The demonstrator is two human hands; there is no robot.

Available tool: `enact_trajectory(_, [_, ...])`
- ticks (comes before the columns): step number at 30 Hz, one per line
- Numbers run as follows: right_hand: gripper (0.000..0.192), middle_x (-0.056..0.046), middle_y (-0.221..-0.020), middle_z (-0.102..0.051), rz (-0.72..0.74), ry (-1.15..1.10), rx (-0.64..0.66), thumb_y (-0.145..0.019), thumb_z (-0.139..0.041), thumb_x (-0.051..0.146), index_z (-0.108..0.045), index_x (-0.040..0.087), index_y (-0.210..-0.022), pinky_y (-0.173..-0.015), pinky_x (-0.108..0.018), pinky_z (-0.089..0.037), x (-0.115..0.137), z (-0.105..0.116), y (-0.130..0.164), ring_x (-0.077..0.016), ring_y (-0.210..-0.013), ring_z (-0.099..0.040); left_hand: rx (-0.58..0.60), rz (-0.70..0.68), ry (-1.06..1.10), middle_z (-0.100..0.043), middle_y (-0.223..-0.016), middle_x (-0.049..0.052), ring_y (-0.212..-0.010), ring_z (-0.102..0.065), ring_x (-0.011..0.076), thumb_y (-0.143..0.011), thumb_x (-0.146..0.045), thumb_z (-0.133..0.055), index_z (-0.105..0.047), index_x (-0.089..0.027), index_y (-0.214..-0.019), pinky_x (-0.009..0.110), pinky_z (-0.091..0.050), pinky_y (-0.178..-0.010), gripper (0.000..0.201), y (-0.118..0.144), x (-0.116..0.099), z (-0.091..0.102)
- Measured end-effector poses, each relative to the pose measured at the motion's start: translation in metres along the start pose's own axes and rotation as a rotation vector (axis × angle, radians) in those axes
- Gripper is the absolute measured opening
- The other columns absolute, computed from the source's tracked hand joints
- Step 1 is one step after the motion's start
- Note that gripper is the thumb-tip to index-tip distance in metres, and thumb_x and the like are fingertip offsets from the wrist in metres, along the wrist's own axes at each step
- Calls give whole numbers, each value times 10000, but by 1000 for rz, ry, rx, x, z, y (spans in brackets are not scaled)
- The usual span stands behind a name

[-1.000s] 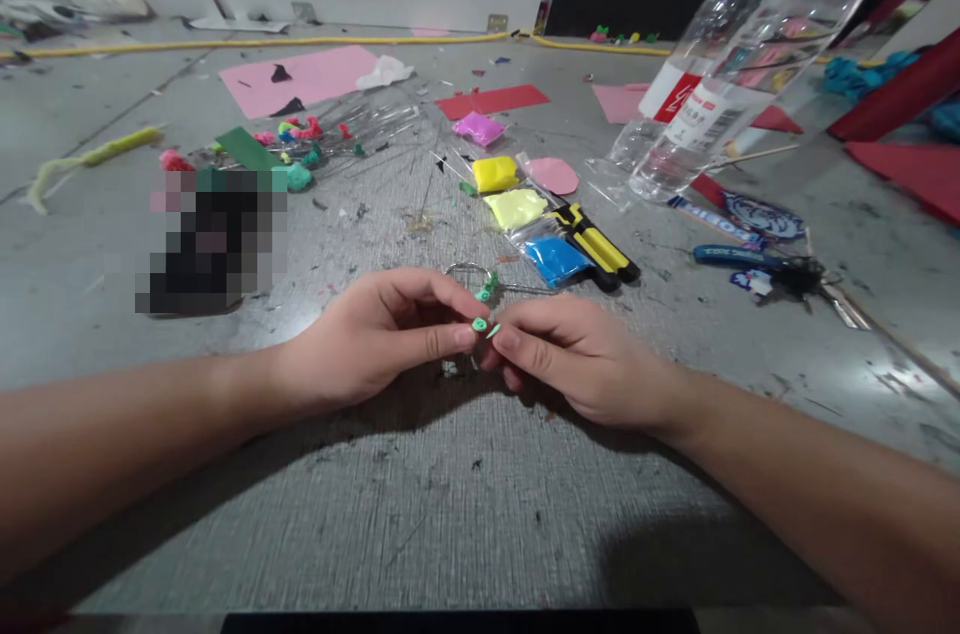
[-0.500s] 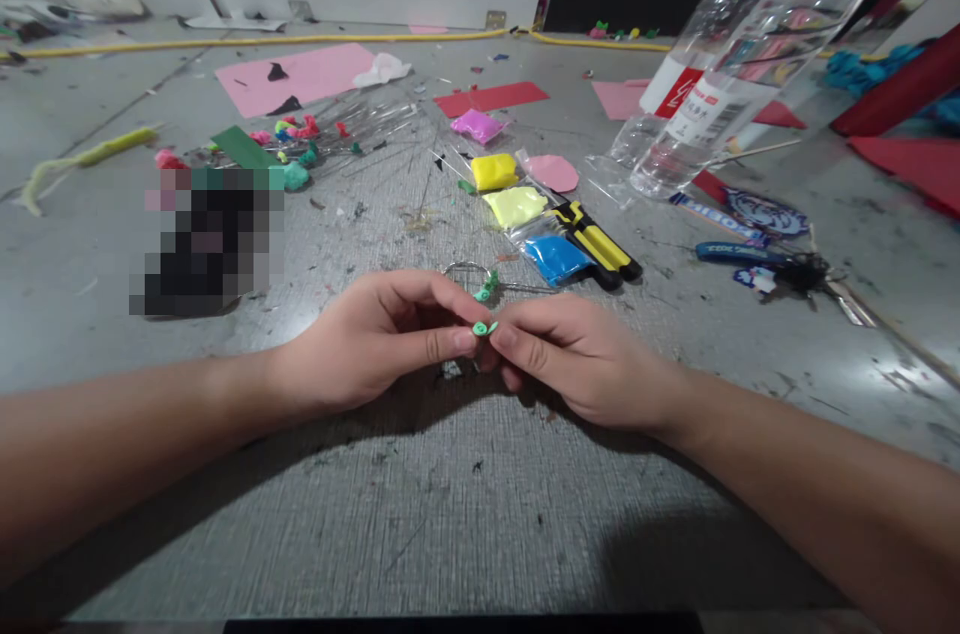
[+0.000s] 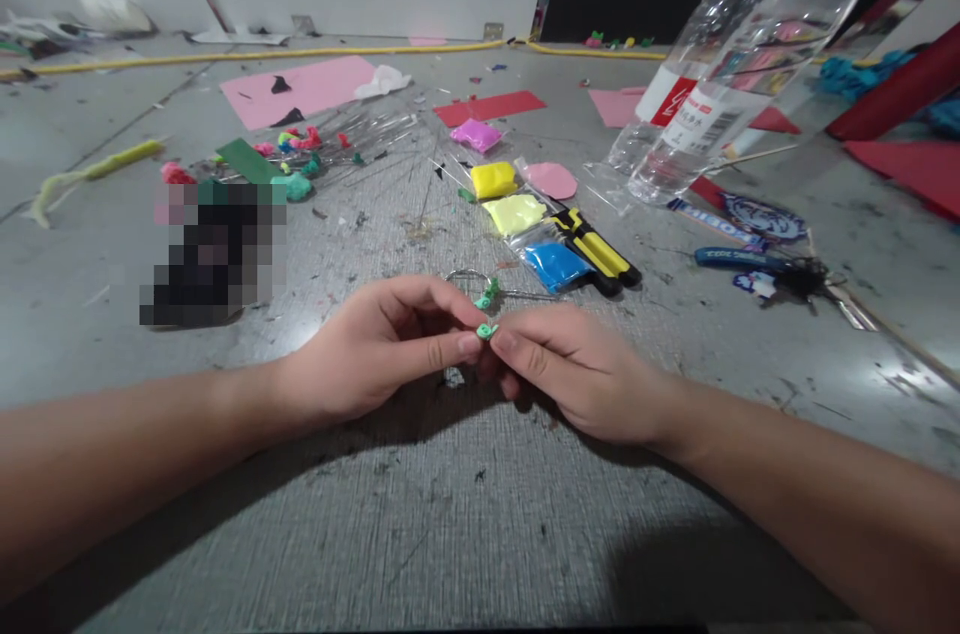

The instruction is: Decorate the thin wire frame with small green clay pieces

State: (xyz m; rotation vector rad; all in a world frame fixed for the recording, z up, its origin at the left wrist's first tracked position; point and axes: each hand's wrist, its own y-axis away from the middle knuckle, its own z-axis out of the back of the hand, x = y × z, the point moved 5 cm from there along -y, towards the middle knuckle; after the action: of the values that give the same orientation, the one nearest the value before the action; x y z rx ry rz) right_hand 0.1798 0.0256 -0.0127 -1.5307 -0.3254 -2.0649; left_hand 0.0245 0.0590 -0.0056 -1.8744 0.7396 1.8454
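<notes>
My left hand (image 3: 375,349) and my right hand (image 3: 577,369) meet at the middle of the grey table. Together their fingertips pinch a tiny green clay piece (image 3: 486,330). Just behind the fingers lies a metal wire ring (image 3: 465,276) with another small green clay bit (image 3: 487,295) on it. Both wrists rest low over the table surface.
Behind the hands lie clay packets, blue (image 3: 555,264), pale yellow (image 3: 514,212), yellow (image 3: 493,179) and purple (image 3: 475,134), and a black-yellow tool (image 3: 596,252). Two clear plastic bottles (image 3: 720,74) lean at right. Keys with lanyard (image 3: 780,269) lie right. Clay flowers on wires (image 3: 300,149) and pink paper (image 3: 300,86) lie at left.
The two green clay bits between my fingertips have been pressed together into one small piece. My hands have stayed nearly in the same spot.
</notes>
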Motion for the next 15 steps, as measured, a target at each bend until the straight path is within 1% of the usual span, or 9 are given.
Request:
enact_trajectory(3, [471,16,-664,-558,18,-3,8,-1092,-407,493,-559,207,-750,-590,-282,-404,1,-1,-1,-124,-617,-516,19,10,9,-772,-792,12,-732,-730,139,-812,-201,-852,-733,-159,-892,246,-596,-701,150,0,0,0])
enact_trajectory(6, [512,32,-640,-505,37,13,5,-1088,-409,534,-534,210,-712,-589,-284,-386,3,-2,-2,-116,-596,-466,19,7,29,-778,-796,6,-736,-738,134,-791,-159,-856,-741,-161,-895,235,-602,-704,154,1,1,-1])
enact_trajectory(11, [565,31,-637,-522,24,16,4,-1067,-398,631,-538,211,-716,-577,-283,-381,2,-1,-2,-117,-602,-491,-9,-2,-1,-773,-801,7,-746,-724,129,-807,-161,-841,-759,-165,-876,227,-594,-708,108,0,1,0])
enact_trajectory(15, [549,37,-629,-503,37,32,17,-1072,-412,611,-538,211,-717,-573,-284,-368,3,-1,-1,-115,-595,-464,7,-18,-15,-784,-848,17,-776,-724,136,-819,-179,-838,-781,-173,-899,242,-599,-735,98,0,1,1])
